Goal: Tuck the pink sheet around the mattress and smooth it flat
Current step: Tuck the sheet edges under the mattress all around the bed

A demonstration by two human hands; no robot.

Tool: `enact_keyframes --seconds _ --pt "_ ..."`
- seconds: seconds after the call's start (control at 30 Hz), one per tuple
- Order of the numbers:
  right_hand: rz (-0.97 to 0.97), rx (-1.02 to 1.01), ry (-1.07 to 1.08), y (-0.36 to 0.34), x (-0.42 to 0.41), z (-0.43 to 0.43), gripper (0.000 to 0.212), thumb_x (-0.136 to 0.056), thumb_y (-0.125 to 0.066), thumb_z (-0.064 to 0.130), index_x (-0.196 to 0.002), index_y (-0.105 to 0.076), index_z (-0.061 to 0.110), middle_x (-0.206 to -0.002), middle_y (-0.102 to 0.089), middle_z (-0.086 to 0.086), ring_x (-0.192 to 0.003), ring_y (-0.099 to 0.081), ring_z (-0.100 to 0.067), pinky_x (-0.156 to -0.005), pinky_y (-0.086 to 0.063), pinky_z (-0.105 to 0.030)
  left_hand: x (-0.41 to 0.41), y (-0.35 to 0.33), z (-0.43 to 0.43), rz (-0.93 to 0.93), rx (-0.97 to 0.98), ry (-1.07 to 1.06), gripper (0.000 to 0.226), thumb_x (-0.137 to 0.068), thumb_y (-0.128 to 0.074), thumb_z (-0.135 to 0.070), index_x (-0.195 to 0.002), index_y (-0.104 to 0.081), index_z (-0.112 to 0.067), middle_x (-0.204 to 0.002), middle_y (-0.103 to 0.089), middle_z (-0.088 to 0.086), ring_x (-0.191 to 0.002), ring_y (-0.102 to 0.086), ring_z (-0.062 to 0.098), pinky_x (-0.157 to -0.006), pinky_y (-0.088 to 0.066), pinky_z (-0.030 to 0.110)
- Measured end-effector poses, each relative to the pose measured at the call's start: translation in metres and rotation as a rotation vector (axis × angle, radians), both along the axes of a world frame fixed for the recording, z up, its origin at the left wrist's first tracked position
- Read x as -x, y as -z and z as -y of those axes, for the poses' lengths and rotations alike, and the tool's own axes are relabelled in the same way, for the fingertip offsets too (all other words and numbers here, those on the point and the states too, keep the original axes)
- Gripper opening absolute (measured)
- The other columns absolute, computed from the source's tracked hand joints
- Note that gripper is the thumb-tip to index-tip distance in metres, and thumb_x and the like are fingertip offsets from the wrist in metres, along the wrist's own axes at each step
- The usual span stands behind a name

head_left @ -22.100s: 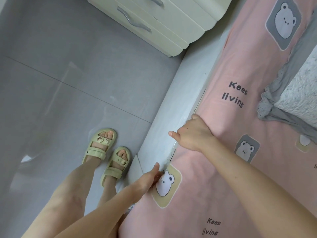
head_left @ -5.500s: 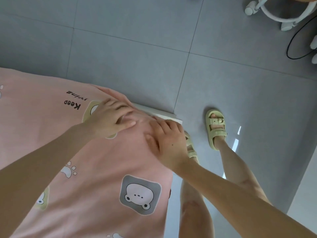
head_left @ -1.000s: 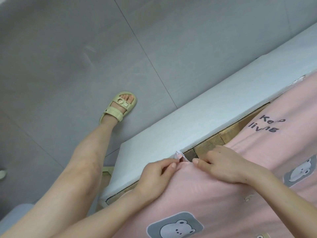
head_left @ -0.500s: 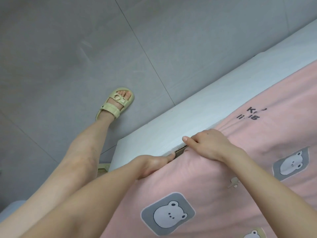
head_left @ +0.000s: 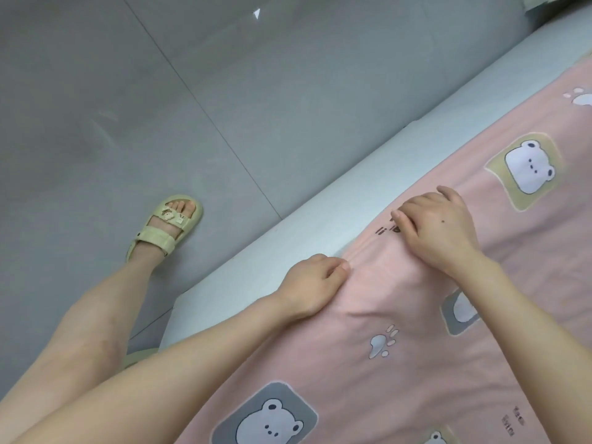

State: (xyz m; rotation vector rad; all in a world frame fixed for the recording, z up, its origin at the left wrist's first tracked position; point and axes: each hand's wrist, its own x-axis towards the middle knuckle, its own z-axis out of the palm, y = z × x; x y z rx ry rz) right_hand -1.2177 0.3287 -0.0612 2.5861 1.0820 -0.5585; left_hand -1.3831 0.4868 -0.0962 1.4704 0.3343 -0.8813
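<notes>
The pink sheet (head_left: 416, 363), printed with bear faces and paw marks, covers the mattress across the lower right of the view. Its edge runs diagonally along the white bed frame (head_left: 320, 225). My left hand (head_left: 312, 285) rests on the sheet at that edge, fingers curled with the thumb against a small fold of fabric. My right hand (head_left: 437, 229) lies palm down on the sheet just beyond it, fingers bent and pressing near the edge. A few creases run between the two hands. The mattress itself is hidden under the sheet.
Grey tiled floor (head_left: 160, 91) fills the upper left. My left leg stands beside the bed with a pale green sandal (head_left: 166, 227) on the foot. A second sandal (head_left: 137, 357) shows partly behind my left forearm.
Both hands have come up from the gap at the frame onto the top of the sheet. The view has shifted right along the bed; the dark gap under the edge no longer shows.
</notes>
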Motion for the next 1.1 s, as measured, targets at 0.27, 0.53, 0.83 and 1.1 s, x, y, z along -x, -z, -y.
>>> enact_keyframes --seconds 0.27,0.53,0.83,1.1 --pt "-0.207 0.372 0.016 0.006 -0.078 0.02 0.051 -0.098 -0.02 0.042 -0.105 -0.065 0.021 -0.119 -0.064 0.004 -0.119 -0.051 -0.016 -0.115 -0.013 -0.041 -0.1 0.013 0.034 -0.009 0.038 -0.014 0.046 -0.101 -0.023 -0.041 -0.124 -0.055 -0.018 -0.128 -0.058 0.001 -0.119 -0.05 0.023 -0.096 -0.036 0.029" --pt "-0.255 0.653 -0.037 0.006 -0.097 0.008 0.055 -0.101 -0.013 0.042 -0.108 -0.064 0.021 -0.12 -0.064 -0.004 -0.117 -0.052 -0.019 -0.105 -0.019 -0.041 -0.138 0.019 0.067 -0.214 0.436 -0.067 0.038 -0.094 -0.033 -0.045 -0.076 -0.058 -0.022 -0.07 -0.05 -0.004 -0.061 -0.044 0.013 -0.064 -0.036 0.029" --pt "-0.327 0.668 0.183 0.04 -0.109 -0.001 0.053 -0.1 -0.018 0.041 -0.115 -0.062 0.014 -0.127 -0.059 -0.01 -0.12 -0.049 -0.021 -0.104 -0.022 -0.037 -0.173 0.038 0.057 -0.119 0.073 0.191 0.053 -0.099 -0.027 -0.045 -0.089 -0.061 -0.006 -0.094 -0.062 0.012 -0.085 -0.056 0.025 -0.078 -0.044 0.031" --pt "0.208 -0.384 0.468 -0.001 -0.104 0.052 0.037 -0.092 -0.039 0.032 -0.104 -0.07 0.016 -0.115 -0.068 0.0 -0.112 -0.059 -0.019 -0.103 -0.033 -0.045 -0.163 0.041 0.072 -0.013 0.051 0.043 0.017 -0.095 -0.05 -0.022 -0.081 -0.056 -0.013 -0.067 -0.055 -0.001 -0.059 -0.052 0.017 -0.052 -0.041 0.019"
